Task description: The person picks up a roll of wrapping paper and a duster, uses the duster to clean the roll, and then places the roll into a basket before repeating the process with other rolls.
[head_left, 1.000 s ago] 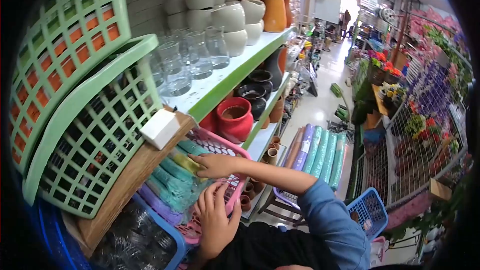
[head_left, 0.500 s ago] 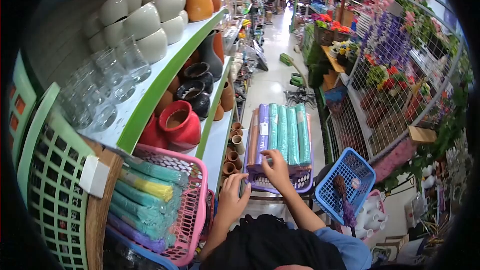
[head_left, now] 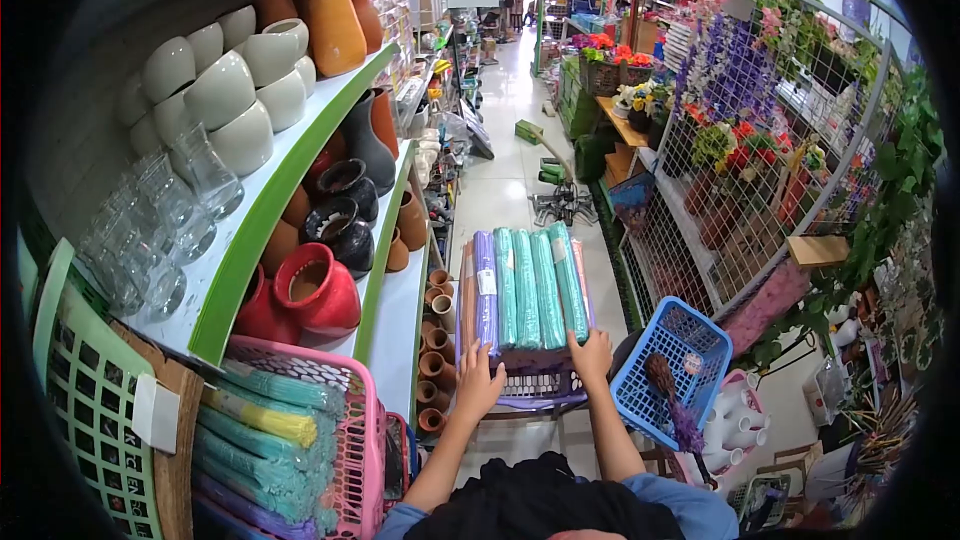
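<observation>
A purple basket (head_left: 540,390) in front of me holds several long rolls (head_left: 528,285), green, purple and orange, lying side by side. My left hand (head_left: 480,378) rests with spread fingers on the near ends of the purple and orange rolls. My right hand (head_left: 592,355) grips the near end of the rightmost green roll at the basket's edge. A pink basket (head_left: 355,440) at my lower left holds bundled teal, yellow and purple sticks (head_left: 265,435).
Left shelves (head_left: 300,170) carry glass vases, white pots, orange jugs, red and black pots (head_left: 315,290), and small clay pots (head_left: 435,340). A blue basket (head_left: 668,370) with a brush stands right of the rolls. Wire racks of artificial flowers (head_left: 740,90) line the right. The aisle (head_left: 505,140) runs ahead.
My view swung from the pink basket on the left to the purple basket ahead. Both hands left the bundled sticks and came onto the near ends of the rolls.
</observation>
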Motion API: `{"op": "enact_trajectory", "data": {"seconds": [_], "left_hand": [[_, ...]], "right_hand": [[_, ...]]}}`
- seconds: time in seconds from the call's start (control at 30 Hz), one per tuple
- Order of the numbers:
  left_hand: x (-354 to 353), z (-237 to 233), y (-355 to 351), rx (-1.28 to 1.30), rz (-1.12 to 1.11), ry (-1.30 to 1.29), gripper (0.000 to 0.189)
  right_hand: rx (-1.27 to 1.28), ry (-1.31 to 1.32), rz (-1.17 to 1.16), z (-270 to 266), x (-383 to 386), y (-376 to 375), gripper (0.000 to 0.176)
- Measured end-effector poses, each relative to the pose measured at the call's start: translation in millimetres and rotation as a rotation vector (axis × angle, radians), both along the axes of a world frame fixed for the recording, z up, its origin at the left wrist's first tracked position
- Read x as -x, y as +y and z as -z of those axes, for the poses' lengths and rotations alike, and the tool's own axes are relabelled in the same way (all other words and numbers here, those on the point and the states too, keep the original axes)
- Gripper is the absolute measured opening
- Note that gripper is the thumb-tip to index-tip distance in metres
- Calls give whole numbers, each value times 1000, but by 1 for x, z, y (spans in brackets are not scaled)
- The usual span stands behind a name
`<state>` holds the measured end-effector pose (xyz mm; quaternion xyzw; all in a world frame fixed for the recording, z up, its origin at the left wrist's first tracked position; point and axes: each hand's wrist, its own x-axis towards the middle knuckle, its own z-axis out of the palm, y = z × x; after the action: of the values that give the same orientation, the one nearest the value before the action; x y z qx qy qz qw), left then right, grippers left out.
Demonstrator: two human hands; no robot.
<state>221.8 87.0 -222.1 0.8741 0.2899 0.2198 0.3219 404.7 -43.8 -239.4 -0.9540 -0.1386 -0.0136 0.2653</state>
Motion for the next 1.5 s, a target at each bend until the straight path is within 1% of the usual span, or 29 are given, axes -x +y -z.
{"op": "enact_trajectory", "data": {"seconds": [0.13,0.2,0.27,0.33,0.37,0.4,0.47,0.53,0.57,0.6,0.67,0.7,0.8,0.83,0.87,0.9,0.93,0.97,1.0,1.03,1.1,1.13,1.2,1.27,1.33,1.37,1.4,1.47,1.5], "left_hand": [[-1,5,1,44,12,27,49],[1,2,1,83,23,49,50],[1,0,-1,104,12,98,51],[-4,-7,-6,78,5,92,51],[-6,-11,-10,37,-9,88,51],[-10,-16,-14,-3,-23,85,51],[-21,-27,-22,-39,10,24,53],[-35,-46,-37,-121,77,-68,56],[-45,-45,-43,-159,100,-116,63],[-52,-55,-53,-158,116,-119,63],[-66,-82,-76,-271,206,-72,74],[-77,-81,-84,-295,253,-102,84],[-98,-91,-113,-331,378,-124,89],[-105,-92,-124,-368,358,-164,80],[-109,-88,-130,-371,379,-163,80],[-111,-85,-136,-308,481,-159,71],[-115,-83,-142,-244,581,-152,62],[-116,-80,-149,-310,613,-160,48],[-117,-79,-155,-309,631,-157,48],[-116,-75,-161,-273,750,-49,48],[-116,-63,-170,-225,932,164,49],[-117,-55,-177,-224,945,169,49],[-117,-46,-190,161,1006,407,50],[-119,-35,-201,124,1039,400,51],[-124,-18,-205,172,1093,468,51],[-125,-17,-207,209,1074,462,49],[-125,-14,-208,208,1078,461,49],[-126,-9,-209,140,910,400,49],[-127,-10,-209,149,871,409,51]], "right_hand": [[-128,-115,27,6,-6,-7,48],[-504,20,-18,7,-13,-13,43],[-554,-34,-3,-21,-8,-23,40],[-637,142,45,-48,-5,-36,40],[-759,256,40,-47,-12,-45,39],[-747,129,25,-18,-32,-55,35],[-842,153,-18,-78,-17,-82,32],[-794,76,-67,-92,-27,-116,30],[-805,93,-69,-105,-27,-134,29],[-815,110,-71,-126,-24,-152,29],[-809,58,-109,-170,-14,-185,27],[-843,16,-125,-166,-21,-206,24],[-938,182,-122,-194,-18,-263,21],[-959,202,-118,-201,-17,-279,20],[-980,221,-114,-204,-17,-293,20],[-966,167,-112,-202,-19,-304,19],[-972,160,-93,-201,-21,-314,19],[-933,243,-48,-199,-22,-324,20],[-894,328,-5,-195,-24,-333,21],[-901,406,26,-183,-28,-343,22],[-834,447,36,-166,-36,-354,23],[-828,490,61,-162,-37,-356,23],[-820,562,93,-150,-44,-368,27],[-812,631,119,-130,-56,-379,32],[-862,692,107,-101,-70,-389,45],[-1063,783,280,-80,-76,-390,55],[-1172,777,461,-61,-80,-388,57],[-1034,734,380,28,-96,-399,54],[-628,620,335,73,-99,-397,53]]}}
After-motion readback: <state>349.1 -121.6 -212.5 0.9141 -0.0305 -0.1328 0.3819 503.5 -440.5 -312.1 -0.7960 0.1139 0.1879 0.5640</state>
